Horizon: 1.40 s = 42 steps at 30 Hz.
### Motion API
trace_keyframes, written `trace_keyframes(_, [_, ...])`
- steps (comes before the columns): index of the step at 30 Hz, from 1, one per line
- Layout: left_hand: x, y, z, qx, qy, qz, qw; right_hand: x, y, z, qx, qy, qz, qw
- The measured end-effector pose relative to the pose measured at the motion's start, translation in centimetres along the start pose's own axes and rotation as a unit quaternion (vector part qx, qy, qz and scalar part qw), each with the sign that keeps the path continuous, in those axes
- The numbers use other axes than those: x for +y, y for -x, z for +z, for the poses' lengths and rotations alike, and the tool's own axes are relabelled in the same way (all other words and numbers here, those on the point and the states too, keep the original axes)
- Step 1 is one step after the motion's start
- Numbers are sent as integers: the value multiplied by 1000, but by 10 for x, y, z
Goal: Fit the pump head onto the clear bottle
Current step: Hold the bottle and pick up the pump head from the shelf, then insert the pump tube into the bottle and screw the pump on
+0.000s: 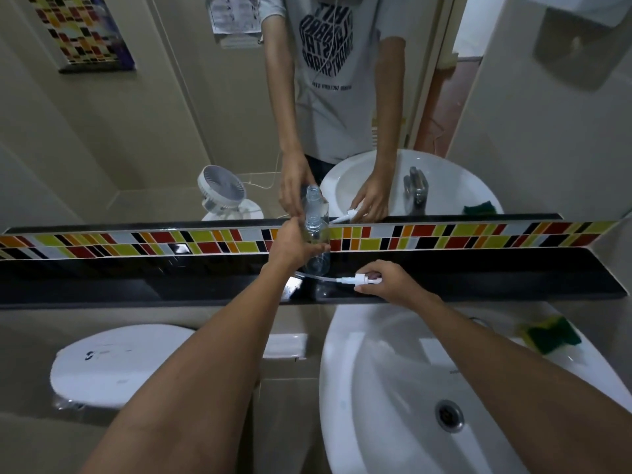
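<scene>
Right below me is the white sink (345, 388), with a green sponge (552, 335) on its rim. Past it runs a black shelf (136, 289) under a mirror (154, 131), and that is where I work.

My left hand (294, 242) is wrapped around the bottle (316, 241). The bottle stands up on the shelf, close to the mirror, with its open neck at the top. I hold it so it does not tip when the pump goes in.

My right hand (386, 280) lies just beside the bottle, a bit nearer to me. Its fingers are closed on the pump (362, 279). The pump lies flat on the shelf, and its thin tube (314, 277) points at the foot of the bottle.

I think I must lift the pump next, turn the tube down, and slip it into the neck. The tube is long and bendy, so it could miss the hole.
</scene>
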<state>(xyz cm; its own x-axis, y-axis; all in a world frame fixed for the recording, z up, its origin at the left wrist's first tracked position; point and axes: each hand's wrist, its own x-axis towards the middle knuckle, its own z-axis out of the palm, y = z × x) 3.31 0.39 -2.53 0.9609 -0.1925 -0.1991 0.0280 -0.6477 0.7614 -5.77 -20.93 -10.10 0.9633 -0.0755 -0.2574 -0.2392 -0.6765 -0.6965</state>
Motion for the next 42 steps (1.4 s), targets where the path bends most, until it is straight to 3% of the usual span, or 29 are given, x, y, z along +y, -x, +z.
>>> trace_keyframes(6, [4, 1, -6, -29, 11, -5, 1000, -4, 6, -50, 40, -85, -18, 995])
trace_keyframes(14, [5, 1, -6, -45, 34, -2, 998, -37, 12, -105, 34, -156, -46, 986])
trace_keyframes(22, [6, 4, -9, -67, 1, 3, 998, -81, 12, -136, 36, -95, -90, 991])
trace_keyframes(33, [8, 9, -10, -68, -17, 4, 997, -152, 20, -154, 102, -177, -172, 964])
trace_keyframes(42, [8, 8, -11, -76, -9, -5, 997, -199, 16, -155, 111, -134, -229, 958])
